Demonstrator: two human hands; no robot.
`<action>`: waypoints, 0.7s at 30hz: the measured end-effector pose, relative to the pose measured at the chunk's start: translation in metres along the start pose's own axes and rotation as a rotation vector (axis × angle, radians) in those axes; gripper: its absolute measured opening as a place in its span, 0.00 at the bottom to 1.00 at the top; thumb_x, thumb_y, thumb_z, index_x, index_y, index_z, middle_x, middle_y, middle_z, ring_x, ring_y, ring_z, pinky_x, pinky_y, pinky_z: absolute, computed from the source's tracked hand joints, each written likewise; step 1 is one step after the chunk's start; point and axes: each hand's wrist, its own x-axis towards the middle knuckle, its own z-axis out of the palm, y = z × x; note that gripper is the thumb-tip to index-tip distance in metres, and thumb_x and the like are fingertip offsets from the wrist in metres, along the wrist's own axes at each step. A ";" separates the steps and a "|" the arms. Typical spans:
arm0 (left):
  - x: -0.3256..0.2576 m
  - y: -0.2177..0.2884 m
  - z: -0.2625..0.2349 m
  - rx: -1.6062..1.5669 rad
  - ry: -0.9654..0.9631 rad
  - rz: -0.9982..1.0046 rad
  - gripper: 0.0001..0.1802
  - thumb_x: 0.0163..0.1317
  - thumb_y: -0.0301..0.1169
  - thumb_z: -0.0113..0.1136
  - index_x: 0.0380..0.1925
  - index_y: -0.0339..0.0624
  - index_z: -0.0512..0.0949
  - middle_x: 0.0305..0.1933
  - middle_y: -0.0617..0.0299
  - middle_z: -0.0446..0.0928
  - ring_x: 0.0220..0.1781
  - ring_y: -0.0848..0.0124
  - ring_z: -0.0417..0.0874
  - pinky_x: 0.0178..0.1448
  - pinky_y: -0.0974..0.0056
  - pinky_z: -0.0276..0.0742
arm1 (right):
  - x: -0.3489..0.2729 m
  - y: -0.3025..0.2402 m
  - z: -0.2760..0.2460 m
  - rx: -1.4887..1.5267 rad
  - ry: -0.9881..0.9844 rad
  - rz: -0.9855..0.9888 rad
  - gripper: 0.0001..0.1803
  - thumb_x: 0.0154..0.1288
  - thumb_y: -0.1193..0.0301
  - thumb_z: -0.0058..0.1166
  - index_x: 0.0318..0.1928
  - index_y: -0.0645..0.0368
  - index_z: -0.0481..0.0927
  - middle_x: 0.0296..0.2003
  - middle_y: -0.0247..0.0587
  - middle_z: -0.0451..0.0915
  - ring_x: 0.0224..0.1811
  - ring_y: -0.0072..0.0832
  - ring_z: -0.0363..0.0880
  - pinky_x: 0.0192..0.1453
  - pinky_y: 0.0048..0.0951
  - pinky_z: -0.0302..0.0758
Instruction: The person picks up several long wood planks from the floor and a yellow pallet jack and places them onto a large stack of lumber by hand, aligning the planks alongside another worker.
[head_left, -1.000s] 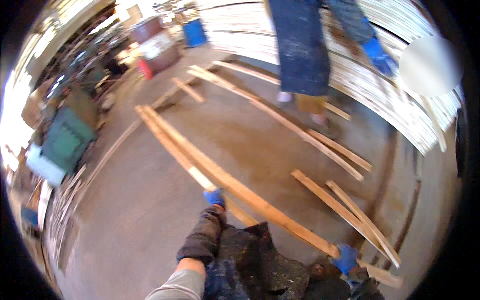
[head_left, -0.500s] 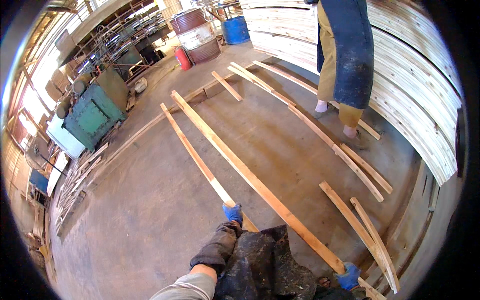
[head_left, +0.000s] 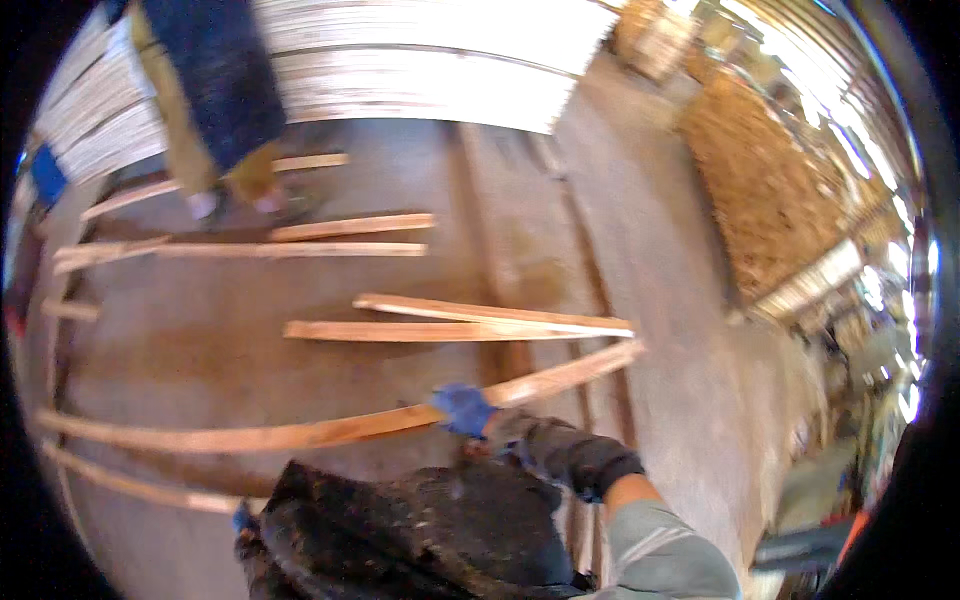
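My right hand [head_left: 463, 410], in a blue glove, is closed around a long wooden plank [head_left: 300, 437] that runs from the far left to the middle right. My left hand [head_left: 243, 518], also blue-gloved, shows only in part at the dark apron's edge. It is at the near end of a thinner wooden strip [head_left: 150, 490], and its fingers look wrapped round it. Just beyond the plank, two more wooden strips [head_left: 400, 331] lie on the floor, meeting at their right ends. My dark, stained apron [head_left: 410, 530] covers the space between my arms.
A person in a dark apron [head_left: 215, 80] stands at the upper left beside stacked pale boards [head_left: 420, 75]. Other strips [head_left: 290, 250] lie near their feet. Grooves [head_left: 490, 230] cross the concrete floor. At right stands a bin-like heap of brown material [head_left: 770, 180].
The view has swung to the right, bringing the brown heap in and taking the green machine out. Both hands stay on the same two pieces of wood.
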 end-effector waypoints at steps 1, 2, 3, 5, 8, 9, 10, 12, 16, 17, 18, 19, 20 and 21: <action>0.001 0.015 0.009 -0.010 -0.032 0.035 0.29 0.61 0.38 0.65 0.57 0.33 0.68 0.55 0.46 0.73 0.50 0.54 0.76 0.55 0.52 0.73 | -0.022 0.009 0.012 -0.011 0.147 0.003 0.36 0.50 0.56 0.69 0.60 0.53 0.76 0.59 0.51 0.75 0.58 0.51 0.74 0.63 0.50 0.71; -0.001 0.026 0.012 -0.016 -0.053 0.065 0.31 0.62 0.38 0.65 0.59 0.32 0.67 0.57 0.45 0.72 0.52 0.54 0.75 0.57 0.52 0.72 | -0.027 0.011 0.016 -0.015 0.100 0.062 0.35 0.50 0.56 0.69 0.59 0.53 0.77 0.58 0.50 0.75 0.57 0.50 0.74 0.61 0.50 0.71; 0.001 0.031 0.008 -0.009 -0.070 0.088 0.32 0.63 0.38 0.65 0.61 0.32 0.67 0.59 0.44 0.71 0.54 0.54 0.74 0.59 0.52 0.72 | -0.029 0.009 0.014 -0.009 0.051 0.102 0.34 0.50 0.55 0.69 0.58 0.52 0.77 0.56 0.50 0.75 0.56 0.49 0.74 0.60 0.50 0.71; 0.001 0.027 0.001 -0.013 -0.125 0.142 0.34 0.64 0.38 0.65 0.64 0.31 0.65 0.64 0.42 0.69 0.59 0.53 0.73 0.63 0.51 0.70 | -0.031 0.000 0.001 -0.057 0.093 0.088 0.35 0.49 0.55 0.69 0.58 0.53 0.77 0.55 0.49 0.75 0.54 0.49 0.74 0.59 0.49 0.71; -0.002 0.035 -0.001 0.073 -0.224 0.389 0.38 0.64 0.36 0.65 0.69 0.30 0.61 0.69 0.40 0.66 0.64 0.53 0.71 0.69 0.51 0.67 | -0.031 -0.001 0.003 -0.042 0.066 0.117 0.37 0.50 0.52 0.68 0.59 0.55 0.76 0.54 0.50 0.75 0.54 0.48 0.74 0.60 0.48 0.70; -0.009 0.064 0.005 0.138 -0.236 0.516 0.40 0.63 0.34 0.66 0.70 0.31 0.59 0.70 0.41 0.65 0.66 0.54 0.70 0.71 0.51 0.65 | -0.030 0.003 0.007 -0.018 0.038 0.138 0.37 0.50 0.51 0.68 0.59 0.55 0.76 0.54 0.50 0.75 0.54 0.48 0.74 0.60 0.48 0.69; -0.003 0.089 0.006 0.222 -0.232 0.639 0.42 0.62 0.32 0.67 0.71 0.32 0.57 0.71 0.42 0.63 0.67 0.54 0.69 0.73 0.51 0.63 | -0.025 0.006 0.007 0.044 -0.039 0.139 0.38 0.51 0.49 0.67 0.59 0.56 0.75 0.54 0.50 0.76 0.54 0.49 0.74 0.60 0.48 0.69; 0.010 0.067 0.009 0.082 -0.397 0.452 0.41 0.62 0.41 0.68 0.69 0.33 0.62 0.68 0.43 0.67 0.69 0.54 0.68 0.72 0.52 0.66 | -0.001 -0.001 0.009 0.129 -0.058 0.051 0.37 0.56 0.48 0.64 0.60 0.57 0.74 0.54 0.52 0.77 0.54 0.50 0.75 0.59 0.49 0.70; -0.002 0.160 0.040 0.295 -0.479 0.795 0.34 0.58 0.46 0.67 0.60 0.40 0.71 0.62 0.45 0.72 0.65 0.54 0.72 0.70 0.50 0.66 | 0.003 -0.013 -0.007 0.569 -0.179 0.000 0.31 0.60 0.54 0.60 0.61 0.55 0.76 0.56 0.53 0.78 0.54 0.44 0.78 0.55 0.49 0.73; -0.013 0.192 0.053 0.341 -0.462 0.993 0.33 0.57 0.48 0.67 0.58 0.42 0.74 0.60 0.46 0.73 0.64 0.54 0.73 0.69 0.50 0.66 | -0.030 0.016 0.009 0.437 -0.071 -0.002 0.34 0.55 0.54 0.63 0.60 0.56 0.76 0.54 0.54 0.78 0.54 0.48 0.77 0.57 0.51 0.71; -0.022 0.211 0.059 0.403 -0.388 1.164 0.31 0.56 0.49 0.66 0.56 0.44 0.76 0.59 0.46 0.74 0.63 0.54 0.73 0.69 0.50 0.66 | -0.046 0.041 0.027 0.279 0.009 -0.014 0.36 0.50 0.53 0.67 0.59 0.57 0.77 0.53 0.55 0.78 0.53 0.52 0.77 0.60 0.52 0.69; -0.012 0.217 0.065 0.516 -0.617 1.105 0.36 0.53 0.49 0.66 0.61 0.47 0.73 0.68 0.47 0.69 0.72 0.53 0.66 0.76 0.47 0.57 | -0.045 0.062 0.047 0.124 0.069 -0.052 0.38 0.45 0.53 0.71 0.57 0.58 0.77 0.52 0.56 0.78 0.53 0.56 0.76 0.62 0.54 0.66; -0.011 0.217 0.060 0.731 -0.630 1.085 0.37 0.53 0.49 0.65 0.61 0.47 0.73 0.69 0.51 0.68 0.73 0.54 0.64 0.76 0.46 0.56 | -0.033 0.056 0.048 0.149 0.075 -0.049 0.39 0.43 0.53 0.72 0.56 0.59 0.78 0.50 0.55 0.79 0.52 0.55 0.76 0.62 0.54 0.66; -0.010 0.214 0.054 0.773 -0.651 1.035 0.38 0.51 0.49 0.67 0.62 0.48 0.72 0.69 0.55 0.69 0.72 0.55 0.65 0.75 0.45 0.56 | -0.021 0.047 0.046 0.172 0.083 -0.050 0.40 0.40 0.53 0.74 0.54 0.59 0.78 0.48 0.53 0.79 0.50 0.54 0.76 0.62 0.54 0.66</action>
